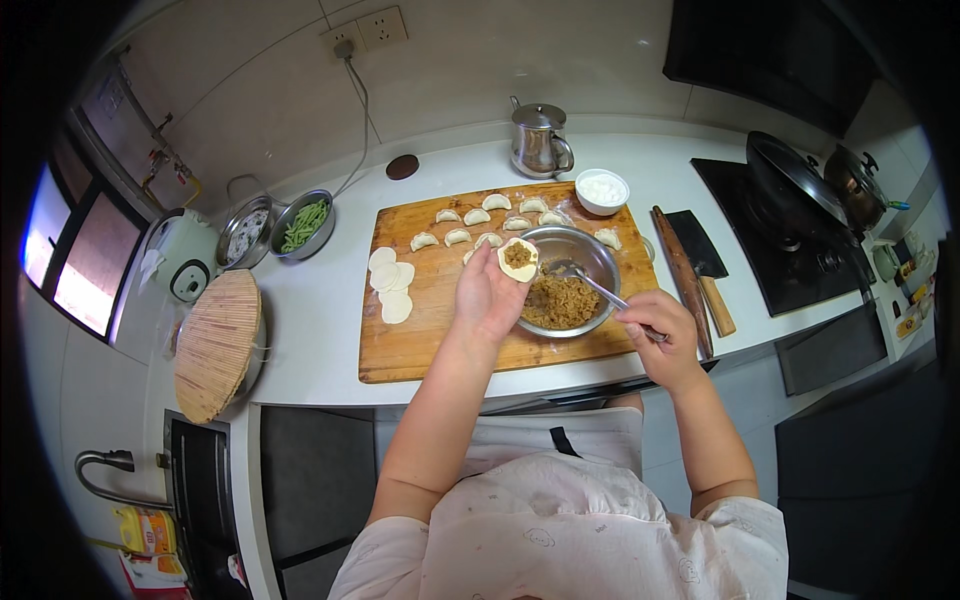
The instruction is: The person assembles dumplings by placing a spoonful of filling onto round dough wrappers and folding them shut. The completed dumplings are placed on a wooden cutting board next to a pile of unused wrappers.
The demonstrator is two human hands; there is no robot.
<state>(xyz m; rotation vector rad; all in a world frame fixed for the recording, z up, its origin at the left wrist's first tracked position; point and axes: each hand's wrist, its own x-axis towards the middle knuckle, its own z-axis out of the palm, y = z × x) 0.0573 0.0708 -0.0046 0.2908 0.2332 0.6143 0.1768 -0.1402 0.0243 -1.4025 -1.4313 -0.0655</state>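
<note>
My left hand (487, 295) cradles a round dumpling wrapper (530, 272) palm up, with a mound of brown filling on its middle. A spoon (612, 298) is gripped by its handle in my right hand (663, 338), its bowl end over the steel bowl (608, 262). That bowl is partly full of minced filling (562, 303). Folded dumplings (476, 216) stand in rows behind the bowl on the wooden board (420, 350). Several flat wrappers (397, 307) overlap at the board's left side. My left hand partly hides the nearest dumplings.
A white bowl of flour (602, 190) and a steel kettle (540, 143) stand at the back. Right of the board lie a rolling pin (682, 270) and a cleaver (698, 245), beside the black stove (745, 225). Green beans (305, 226) fill a metal bowl at left, near a woven lid (217, 345).
</note>
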